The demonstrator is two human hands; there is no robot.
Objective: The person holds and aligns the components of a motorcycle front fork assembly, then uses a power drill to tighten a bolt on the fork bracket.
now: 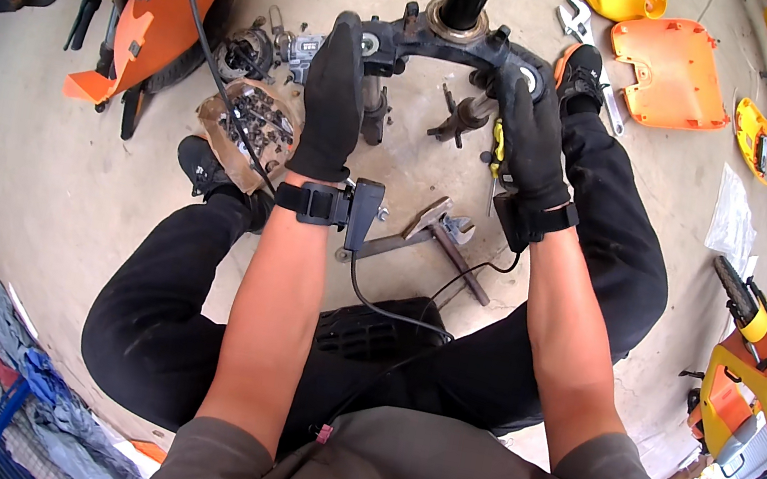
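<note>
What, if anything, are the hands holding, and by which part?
The left hand is at the left end of the black fork crown, the right hand at its right end; whether they grip it or only rest there cannot be told.

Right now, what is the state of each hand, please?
Left black-gloved hand: at the left end of the curved black metal crosspiece; grip cannot be told.
Right black-gloved hand: at the crosspiece's right end; grip cannot be told.
</note>
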